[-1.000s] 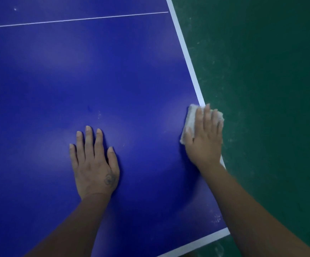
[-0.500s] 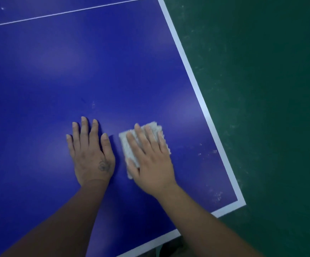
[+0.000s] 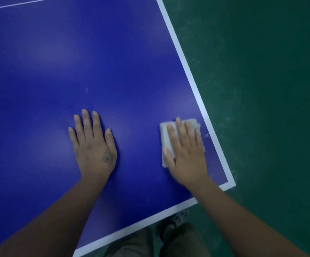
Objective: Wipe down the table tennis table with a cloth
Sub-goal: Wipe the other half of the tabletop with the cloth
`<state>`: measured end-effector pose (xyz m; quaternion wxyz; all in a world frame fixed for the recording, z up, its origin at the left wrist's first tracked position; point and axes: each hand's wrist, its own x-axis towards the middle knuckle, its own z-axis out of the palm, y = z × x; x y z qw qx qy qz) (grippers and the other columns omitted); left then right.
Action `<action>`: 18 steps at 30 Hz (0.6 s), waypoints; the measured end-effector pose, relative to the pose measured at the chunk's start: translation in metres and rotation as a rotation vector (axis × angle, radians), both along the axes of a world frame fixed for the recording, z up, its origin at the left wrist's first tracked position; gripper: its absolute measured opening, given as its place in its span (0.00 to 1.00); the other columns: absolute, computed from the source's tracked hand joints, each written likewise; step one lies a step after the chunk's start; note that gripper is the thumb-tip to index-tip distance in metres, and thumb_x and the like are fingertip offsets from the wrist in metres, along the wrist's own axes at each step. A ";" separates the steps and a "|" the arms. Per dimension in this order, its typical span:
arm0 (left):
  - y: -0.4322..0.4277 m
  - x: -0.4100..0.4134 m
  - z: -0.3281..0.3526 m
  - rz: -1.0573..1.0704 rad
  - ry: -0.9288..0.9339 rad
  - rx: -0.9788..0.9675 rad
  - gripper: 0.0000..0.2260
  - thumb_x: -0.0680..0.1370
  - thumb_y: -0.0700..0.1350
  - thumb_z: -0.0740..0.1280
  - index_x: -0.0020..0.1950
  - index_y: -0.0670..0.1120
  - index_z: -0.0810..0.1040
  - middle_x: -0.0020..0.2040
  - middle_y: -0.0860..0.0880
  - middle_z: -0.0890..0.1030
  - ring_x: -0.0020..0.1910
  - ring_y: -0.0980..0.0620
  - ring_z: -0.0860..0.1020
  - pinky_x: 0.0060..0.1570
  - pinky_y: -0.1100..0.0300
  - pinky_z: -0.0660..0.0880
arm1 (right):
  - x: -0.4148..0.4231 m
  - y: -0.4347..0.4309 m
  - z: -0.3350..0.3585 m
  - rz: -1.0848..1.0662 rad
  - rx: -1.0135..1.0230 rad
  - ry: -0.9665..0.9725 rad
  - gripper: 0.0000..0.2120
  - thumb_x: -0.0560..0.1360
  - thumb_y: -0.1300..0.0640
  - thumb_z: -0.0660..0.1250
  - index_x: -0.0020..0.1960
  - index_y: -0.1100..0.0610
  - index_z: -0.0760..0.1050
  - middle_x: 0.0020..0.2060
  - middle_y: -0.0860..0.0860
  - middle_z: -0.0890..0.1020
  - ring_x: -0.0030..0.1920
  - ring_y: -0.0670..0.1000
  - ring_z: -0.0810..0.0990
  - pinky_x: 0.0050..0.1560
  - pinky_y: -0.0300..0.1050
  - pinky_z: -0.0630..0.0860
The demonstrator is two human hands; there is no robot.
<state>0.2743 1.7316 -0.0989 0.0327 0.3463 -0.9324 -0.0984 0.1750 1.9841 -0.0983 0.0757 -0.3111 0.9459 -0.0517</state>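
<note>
Under my right hand the cloth lies flat on the blue surface, near the corner closest to me and just inside the white edge line. The cloth is pale and folded to a pad. Its left strip and far edge show past my fingers; the rest is covered.

Progress, my guess: mid-wipe, working the corner area. The blue around both hands looks mostly clean, with soft glare patches. Left to do:
- small pale specks just right of the cloth, beside the edge line
- a faint mark ahead of my left hand
- the big stretch beyond both hands, up to the thin white line on the far side (cannot tell if it has been wiped)

So partway, and I can judge no more from here.

Pose: right hand is palm down, fingers straight and close together, pressing the cloth rather than gripping it, with the thumb out along the cloth's left side. The right forearm comes in across the near border. My left hand is well apart to the left of the cloth, palm flat on the bare surface. Its fingers are straight and slightly spread and it holds nothing; it looks like a brace. The green floor lies past the edge line, right of my right hand.
</note>
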 end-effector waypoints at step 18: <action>0.134 0.085 -0.005 -0.037 -0.021 -0.043 0.30 0.87 0.54 0.55 0.87 0.44 0.61 0.89 0.43 0.56 0.89 0.42 0.50 0.86 0.38 0.49 | 0.038 0.000 0.008 0.136 -0.031 -0.041 0.34 0.87 0.41 0.50 0.88 0.53 0.48 0.88 0.55 0.46 0.87 0.57 0.43 0.86 0.63 0.43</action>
